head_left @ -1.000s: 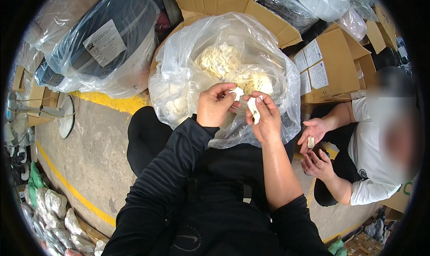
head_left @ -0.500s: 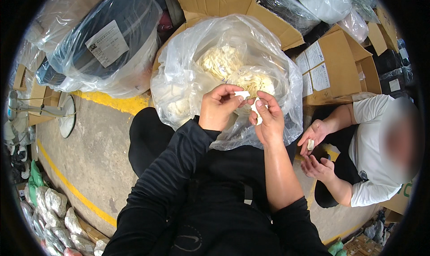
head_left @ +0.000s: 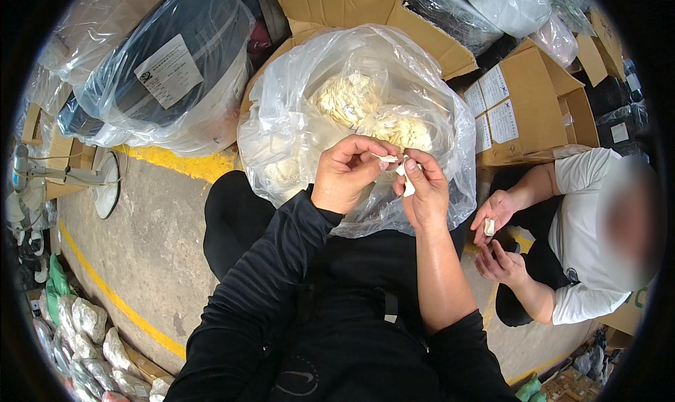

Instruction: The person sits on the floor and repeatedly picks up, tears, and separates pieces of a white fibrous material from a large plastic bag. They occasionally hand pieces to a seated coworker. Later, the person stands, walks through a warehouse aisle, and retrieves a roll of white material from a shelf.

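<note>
Both my hands are raised over a big clear plastic bag [head_left: 281, 107] that lines an open cardboard box. My left hand [head_left: 346, 173] pinches a small cream-white piece [head_left: 387, 159] between thumb and fingers; it looks flat and soft, but its kind I cannot make out. Another such cream-white piece [head_left: 408, 185] is held in my right hand [head_left: 427, 191], between thumb and curled fingers. The two pieces are close together, and whether they touch is unclear. Inside the big bag, smaller clear bags hold heaps of cream-coloured pieces [head_left: 348, 100].
At my right a seated person [head_left: 583, 226] in a white shirt holds a similar small piece. A cardboard box [head_left: 531, 110] with white labels stands beyond them. Large plastic-wrapped goods [head_left: 169, 65] lie at the far left, near a fan [head_left: 105, 184]. Several wrapped packets [head_left: 88, 318] lie lower left.
The piece in my left hand has turned and now shows a thinner edge; my left fingers have dipped toward my right hand. The piece in my right hand is also tilted differently.
</note>
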`<state>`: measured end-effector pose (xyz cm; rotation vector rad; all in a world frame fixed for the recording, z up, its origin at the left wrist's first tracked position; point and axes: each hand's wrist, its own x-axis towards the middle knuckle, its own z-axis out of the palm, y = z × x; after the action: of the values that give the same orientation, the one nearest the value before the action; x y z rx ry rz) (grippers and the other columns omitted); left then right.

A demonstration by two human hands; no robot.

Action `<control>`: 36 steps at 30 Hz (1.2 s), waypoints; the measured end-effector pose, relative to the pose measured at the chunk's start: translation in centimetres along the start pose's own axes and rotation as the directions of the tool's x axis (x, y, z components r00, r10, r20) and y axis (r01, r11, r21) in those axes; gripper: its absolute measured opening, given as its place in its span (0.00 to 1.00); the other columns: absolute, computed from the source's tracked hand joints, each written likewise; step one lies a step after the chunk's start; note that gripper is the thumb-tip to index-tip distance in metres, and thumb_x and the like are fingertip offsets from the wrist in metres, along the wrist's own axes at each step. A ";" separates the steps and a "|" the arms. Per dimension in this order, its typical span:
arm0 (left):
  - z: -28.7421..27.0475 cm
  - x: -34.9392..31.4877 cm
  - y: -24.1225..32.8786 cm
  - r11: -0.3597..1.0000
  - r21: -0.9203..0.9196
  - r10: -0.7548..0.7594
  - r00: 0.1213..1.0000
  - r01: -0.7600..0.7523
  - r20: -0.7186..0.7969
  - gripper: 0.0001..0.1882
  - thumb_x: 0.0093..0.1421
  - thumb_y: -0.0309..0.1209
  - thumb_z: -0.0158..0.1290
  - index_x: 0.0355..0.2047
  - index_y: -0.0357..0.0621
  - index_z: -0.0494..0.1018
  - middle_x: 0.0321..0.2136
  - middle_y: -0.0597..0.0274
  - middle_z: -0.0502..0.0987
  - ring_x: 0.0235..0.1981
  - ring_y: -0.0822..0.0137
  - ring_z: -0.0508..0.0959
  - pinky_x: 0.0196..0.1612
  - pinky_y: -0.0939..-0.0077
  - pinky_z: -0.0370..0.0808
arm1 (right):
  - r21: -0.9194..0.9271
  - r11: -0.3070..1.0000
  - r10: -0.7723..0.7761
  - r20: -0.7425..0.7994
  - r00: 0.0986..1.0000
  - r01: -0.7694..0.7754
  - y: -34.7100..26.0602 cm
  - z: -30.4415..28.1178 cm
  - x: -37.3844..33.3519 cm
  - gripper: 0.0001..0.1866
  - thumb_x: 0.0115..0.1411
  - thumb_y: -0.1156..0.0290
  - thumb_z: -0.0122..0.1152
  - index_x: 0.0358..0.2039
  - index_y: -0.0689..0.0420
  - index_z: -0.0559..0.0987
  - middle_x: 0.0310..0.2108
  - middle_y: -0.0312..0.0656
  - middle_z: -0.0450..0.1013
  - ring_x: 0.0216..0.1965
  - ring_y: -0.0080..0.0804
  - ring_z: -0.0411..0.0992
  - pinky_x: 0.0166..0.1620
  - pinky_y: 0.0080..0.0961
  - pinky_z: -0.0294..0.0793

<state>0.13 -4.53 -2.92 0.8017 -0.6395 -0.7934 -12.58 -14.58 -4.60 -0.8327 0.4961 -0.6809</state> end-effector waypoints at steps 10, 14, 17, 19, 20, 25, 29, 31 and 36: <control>-0.1 0.1 0.3 0.993 -0.020 -0.121 0.983 0.119 -0.138 0.10 0.60 0.16 0.50 0.42 0.35 0.69 0.38 0.51 0.78 0.38 0.61 0.81 0.44 0.67 0.79 | -0.016 0.997 0.069 -0.067 0.995 -0.071 -0.5 0.5 0.0 0.11 0.63 0.77 0.57 0.46 0.63 0.76 0.33 0.39 0.74 0.27 0.23 0.69 0.24 0.20 0.68; -0.5 0.5 0.5 0.946 -0.054 -0.320 0.890 0.320 -0.324 0.12 0.59 0.18 0.51 0.43 0.36 0.68 0.30 0.57 0.75 0.26 0.66 0.80 0.28 0.74 0.78 | -0.059 0.995 0.072 -0.063 0.995 -0.076 -1.2 0.8 0.0 0.12 0.63 0.78 0.55 0.47 0.63 0.76 0.34 0.41 0.75 0.28 0.25 0.71 0.23 0.19 0.69; -0.8 0.5 0.9 0.887 -0.018 -0.446 0.845 0.461 -0.295 0.11 0.59 0.22 0.52 0.43 0.38 0.69 0.29 0.59 0.75 0.20 0.69 0.76 0.21 0.77 0.73 | -0.131 0.987 0.089 -0.058 0.994 -0.096 -1.6 0.9 0.0 0.13 0.62 0.77 0.58 0.47 0.64 0.76 0.35 0.44 0.76 0.29 0.26 0.74 0.23 0.19 0.70; -0.9 0.5 0.9 0.829 0.002 -0.533 0.792 0.559 -0.297 0.11 0.60 0.25 0.53 0.43 0.39 0.69 0.28 0.60 0.75 0.17 0.71 0.74 0.18 0.78 0.69 | -0.178 0.979 0.090 -0.059 0.994 -0.099 -1.7 0.9 0.0 0.13 0.62 0.77 0.59 0.47 0.64 0.76 0.36 0.45 0.77 0.29 0.26 0.75 0.23 0.19 0.71; -0.8 0.5 0.9 0.835 -0.026 -0.536 0.803 0.549 -0.261 0.10 0.61 0.25 0.53 0.42 0.39 0.69 0.27 0.61 0.75 0.17 0.71 0.74 0.18 0.78 0.69 | -0.207 0.975 0.079 -0.042 0.996 -0.086 -1.7 0.8 0.0 0.13 0.61 0.77 0.60 0.47 0.65 0.76 0.35 0.45 0.77 0.29 0.26 0.75 0.24 0.19 0.71; -0.2 0.1 0.0 0.860 0.001 -0.503 0.846 0.511 -0.176 0.08 0.63 0.28 0.53 0.40 0.40 0.71 0.25 0.63 0.76 0.18 0.73 0.74 0.19 0.80 0.69 | -0.331 0.941 0.063 -0.035 0.997 -0.071 -1.7 0.9 -0.1 0.12 0.61 0.76 0.61 0.44 0.66 0.77 0.34 0.45 0.77 0.29 0.26 0.75 0.24 0.19 0.71; -0.5 -0.1 -0.6 0.863 0.139 -0.471 0.873 0.486 -0.126 0.08 0.63 0.30 0.54 0.39 0.39 0.72 0.24 0.63 0.77 0.18 0.74 0.74 0.19 0.82 0.69 | -0.413 0.905 0.091 -0.053 0.994 -0.105 -1.9 1.1 -0.2 0.13 0.61 0.76 0.61 0.46 0.67 0.76 0.35 0.45 0.76 0.29 0.26 0.75 0.24 0.19 0.72; -0.8 0.0 -0.6 0.857 0.133 -0.477 0.865 0.497 -0.159 0.08 0.63 0.30 0.55 0.38 0.39 0.73 0.24 0.63 0.78 0.18 0.75 0.74 0.19 0.82 0.69 | -0.378 0.917 0.124 -0.037 0.992 -0.129 -2.0 1.2 -0.2 0.14 0.61 0.76 0.60 0.46 0.67 0.76 0.36 0.45 0.76 0.30 0.27 0.76 0.25 0.19 0.73; -1.2 0.2 -0.6 0.851 0.013 -0.518 0.842 0.525 -0.150 0.09 0.63 0.31 0.55 0.39 0.39 0.73 0.25 0.60 0.79 0.19 0.75 0.75 0.19 0.81 0.70 | -0.289 0.950 0.113 -0.028 0.993 -0.116 -2.0 1.2 -0.3 0.13 0.61 0.77 0.60 0.45 0.67 0.75 0.36 0.45 0.76 0.32 0.28 0.77 0.25 0.21 0.74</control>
<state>0.89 -4.49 -4.05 1.0943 -0.3102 -1.2076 -12.70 -14.79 -2.23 -1.0675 0.6595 -0.5116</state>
